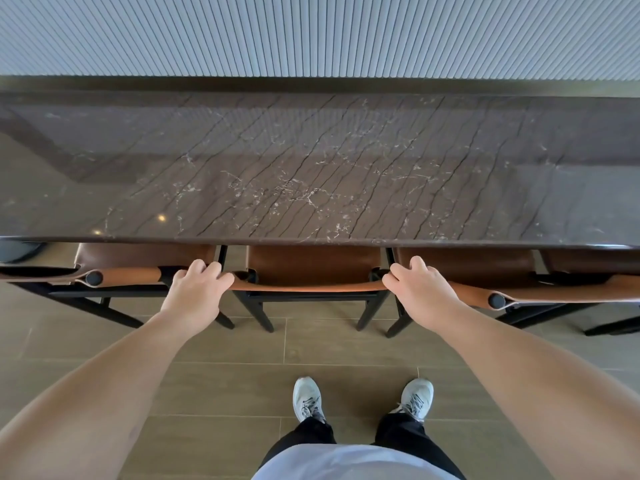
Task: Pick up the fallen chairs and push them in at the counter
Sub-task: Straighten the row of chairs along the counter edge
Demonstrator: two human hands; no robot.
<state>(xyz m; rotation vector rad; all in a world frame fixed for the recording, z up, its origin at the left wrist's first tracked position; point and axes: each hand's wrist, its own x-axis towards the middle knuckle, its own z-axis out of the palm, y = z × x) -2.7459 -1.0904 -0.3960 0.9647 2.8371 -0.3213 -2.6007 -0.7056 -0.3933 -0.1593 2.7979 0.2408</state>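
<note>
**Both hands gripping the middle chair at the counter**

Nearest the camera, a pair of pale sneakers (307, 398) is standing on the wood-look floor (242, 344). Above them, the left hand (196, 292) is curling its fingers (207, 270) over the left end of the middle chair (313, 266)'s tan leather backrest, while the right hand (420, 289) is clamping the right end in the same way. That chair is standing upright, its brown seat sitting partly under the tabletop (311, 174). The left chair (138, 259) and the right chair (467, 263) are standing just beside it, likewise tucked in. Beyond the dark veined tabletop, a ribbed wall (311, 32) is running across.
</note>
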